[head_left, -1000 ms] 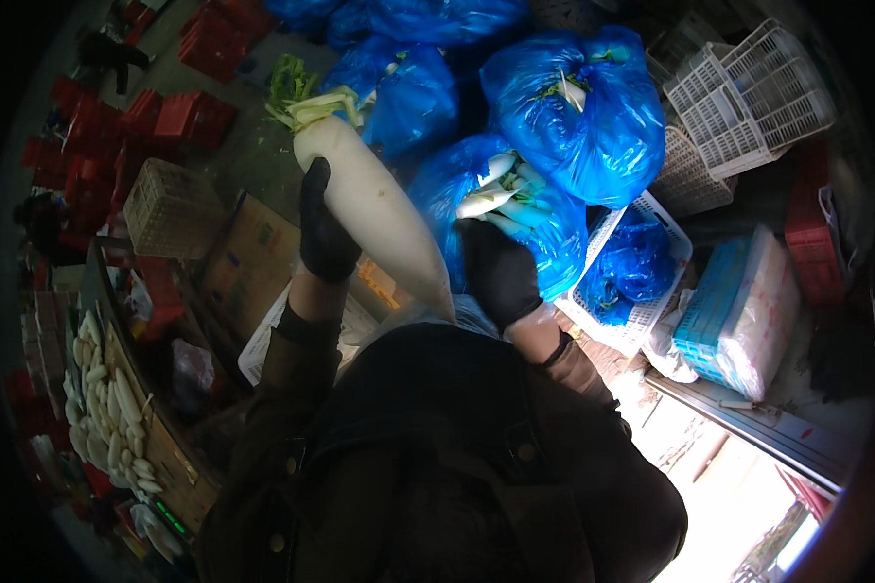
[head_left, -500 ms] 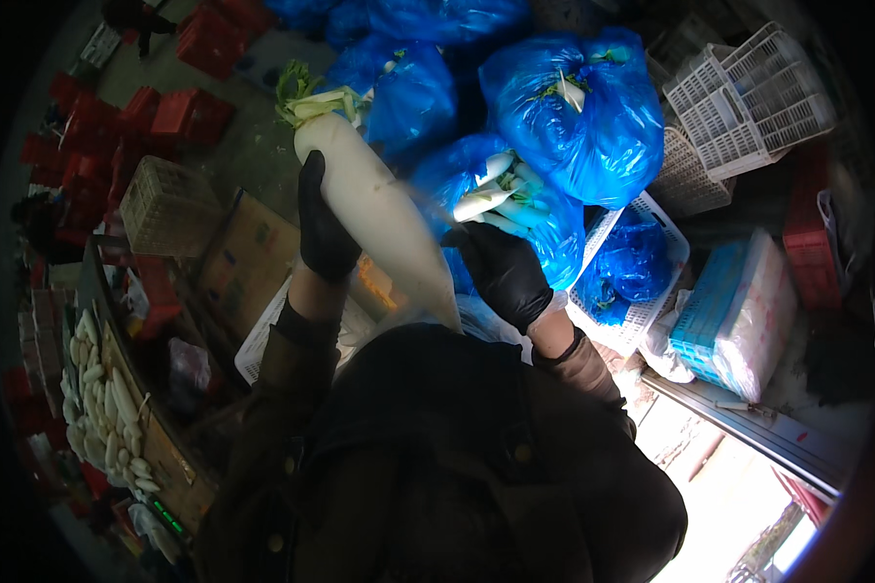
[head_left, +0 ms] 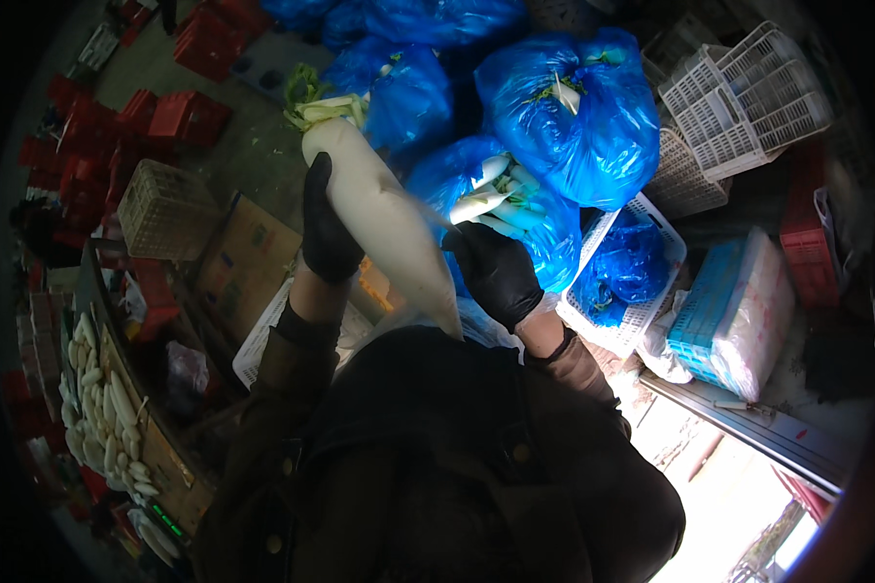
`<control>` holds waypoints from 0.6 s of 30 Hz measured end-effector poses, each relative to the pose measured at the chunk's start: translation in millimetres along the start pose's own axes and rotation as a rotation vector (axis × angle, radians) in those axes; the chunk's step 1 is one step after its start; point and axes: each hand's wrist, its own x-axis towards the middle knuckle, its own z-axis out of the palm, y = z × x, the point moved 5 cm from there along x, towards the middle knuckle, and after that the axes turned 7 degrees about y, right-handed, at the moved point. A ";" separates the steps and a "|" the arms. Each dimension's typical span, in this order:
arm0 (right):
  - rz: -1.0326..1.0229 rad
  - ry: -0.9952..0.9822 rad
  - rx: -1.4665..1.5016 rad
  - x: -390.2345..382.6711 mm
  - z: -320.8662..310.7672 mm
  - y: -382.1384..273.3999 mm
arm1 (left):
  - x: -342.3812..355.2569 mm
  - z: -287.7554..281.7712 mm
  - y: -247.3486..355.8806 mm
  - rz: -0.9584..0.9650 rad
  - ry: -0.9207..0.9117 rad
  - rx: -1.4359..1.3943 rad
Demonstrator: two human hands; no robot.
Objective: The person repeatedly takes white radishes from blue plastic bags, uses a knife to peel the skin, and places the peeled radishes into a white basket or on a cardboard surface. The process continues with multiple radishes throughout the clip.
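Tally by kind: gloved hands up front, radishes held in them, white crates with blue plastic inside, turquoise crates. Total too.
Gloved hands: 2 (left hand, right hand)
Held white radish: 1
White crate with blue plastic inside: 1
Turquoise crate: 1
Total: 5

A produce-packing place or a market storeroom, too close to call which, and vegetables are everywhere! A big white radish (head_left: 384, 209) fills the centre; just beyond, bulging blue bags (head_left: 569, 126) crowd the floor (head_left: 260, 146), with leafy white roots (head_left: 486, 202) poking out of the nearest. Over on the left, a heap of pale roots (head_left: 102, 408) runs along the left edge of a brown tabletop (head_left: 170, 471), a green-lit display (head_left: 166, 519) glowing near its lower corner. Red crates (head_left: 190, 117) pile up on the floor's far left, white lattice crates (head_left: 749, 102) on its far right!
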 end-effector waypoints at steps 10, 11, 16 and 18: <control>0.021 -0.030 -0.036 -1.9 0.9 6.3 | -1.9 -3.9 -5.5 -0.128 0.019 -0.134; 0.013 -0.035 -0.038 -1.3 0.6 5.4 | -2.3 -6.8 -6.0 -0.124 0.075 -0.124; 0.098 0.120 0.086 14.0 -9.3 -5.1 | -5.7 4.9 -11.0 -0.150 0.106 -0.186; 0.250 0.171 0.235 25.1 -10.5 -4.3 | -3.5 19.8 -12.0 -0.111 0.034 -0.128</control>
